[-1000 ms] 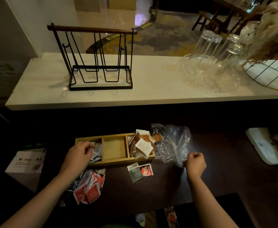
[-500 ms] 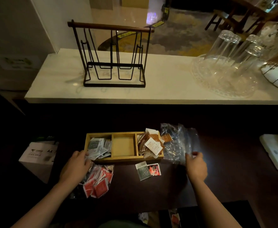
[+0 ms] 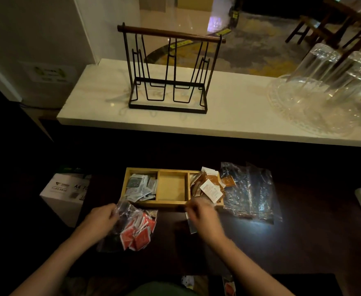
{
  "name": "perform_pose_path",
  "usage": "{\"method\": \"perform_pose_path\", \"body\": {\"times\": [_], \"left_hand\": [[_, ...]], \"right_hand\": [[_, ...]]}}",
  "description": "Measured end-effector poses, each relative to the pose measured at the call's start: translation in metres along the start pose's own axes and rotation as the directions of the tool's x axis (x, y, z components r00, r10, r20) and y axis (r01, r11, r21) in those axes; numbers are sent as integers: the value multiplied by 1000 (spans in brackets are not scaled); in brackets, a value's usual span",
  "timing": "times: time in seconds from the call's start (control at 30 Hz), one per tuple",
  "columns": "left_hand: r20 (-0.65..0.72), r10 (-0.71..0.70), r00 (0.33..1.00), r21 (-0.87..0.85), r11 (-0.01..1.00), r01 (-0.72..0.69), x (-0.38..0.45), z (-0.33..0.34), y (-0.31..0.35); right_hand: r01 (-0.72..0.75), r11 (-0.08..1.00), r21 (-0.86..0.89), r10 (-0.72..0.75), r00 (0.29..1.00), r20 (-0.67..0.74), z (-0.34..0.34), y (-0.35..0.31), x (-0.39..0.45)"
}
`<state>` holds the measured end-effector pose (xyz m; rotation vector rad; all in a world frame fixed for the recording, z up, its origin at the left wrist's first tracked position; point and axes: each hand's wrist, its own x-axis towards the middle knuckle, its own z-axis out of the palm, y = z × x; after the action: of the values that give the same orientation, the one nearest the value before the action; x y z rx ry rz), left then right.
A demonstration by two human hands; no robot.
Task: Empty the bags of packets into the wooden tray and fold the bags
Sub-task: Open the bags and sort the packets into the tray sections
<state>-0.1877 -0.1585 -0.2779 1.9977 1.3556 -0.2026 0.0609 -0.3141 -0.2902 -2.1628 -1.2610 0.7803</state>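
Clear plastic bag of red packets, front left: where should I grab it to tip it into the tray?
Grip the clear plastic bag of red packets at its near end, coming from the front. Its far end faces the three-compartment wooden tray, where the left hand pinches it; which end opens isn't visible.

White cardboard box (image 3: 65,192) printed "A4" on its side, other print too small to read

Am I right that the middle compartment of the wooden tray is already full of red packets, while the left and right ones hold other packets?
Not quite. In the head view the wooden tray has an empty middle compartment; the red packets are in their bag on the table. The left and right compartments do hold other packets.
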Motion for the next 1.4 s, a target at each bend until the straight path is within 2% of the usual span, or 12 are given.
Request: {"method": "perform_pose_path", "body": {"times": [0.07, 0.13, 0.2, 0.27, 0.33, 0.4, 0.67, 0.8, 0.9, 1.13, 1.27, 1.4], "left_hand": [[7, 50, 999, -188, 981, -48, -8, -1, 7], [8, 96, 995, -329, 940, -88, -15, 1, 19], [73, 76, 994, -532, 846, -26, -20, 9, 33], [177, 56, 983, -734, 673, 94, -23, 16, 45], [235, 62, 970, -821, 547, 164, -25, 19, 52], [250, 61, 966, -847, 497, 188, -27, 23, 56], [150, -30, 988, -826, 545, 142, -27, 35, 67], [95, -25, 995, -736, 671, 87, -27, 38, 73], [27, -21, 999, -676, 736, 34, -24, 41, 78], [116, -29, 993, -797, 594, 111, -23, 40, 75], [138, 12, 990, -791, 603, 103, -22, 40, 75], [77, 41, 996, -787, 615, 36, -21, 39, 81]], "right_hand": [[105, 989, 100, -124, 970, 209, 18, -30, -4], [148, 968, 203, -205, 933, 295, 32, -60, -7], [154, 952, 263, -227, 935, 273, 41, -81, -8], [168, 953, 253, -221, 955, 199, 43, -87, -4], [144, 962, 232, -183, 971, 154, 39, -82, 0], [115, 964, 241, -150, 980, 131, 34, -75, 1], [174, 968, 182, -205, 965, 162, 34, -79, -10], [228, 973, 40, -231, 961, 154, 37, -81, -19], [199, 979, 34, -202, 975, 93, 35, -82, -20], [114, 986, 123, -118, 993, 30, 15, -74, -14], [238, 971, -12, -239, 971, -13, 15, -73, -19], [271, 962, -1, -271, 962, 34, 9, -73, -17]]}}
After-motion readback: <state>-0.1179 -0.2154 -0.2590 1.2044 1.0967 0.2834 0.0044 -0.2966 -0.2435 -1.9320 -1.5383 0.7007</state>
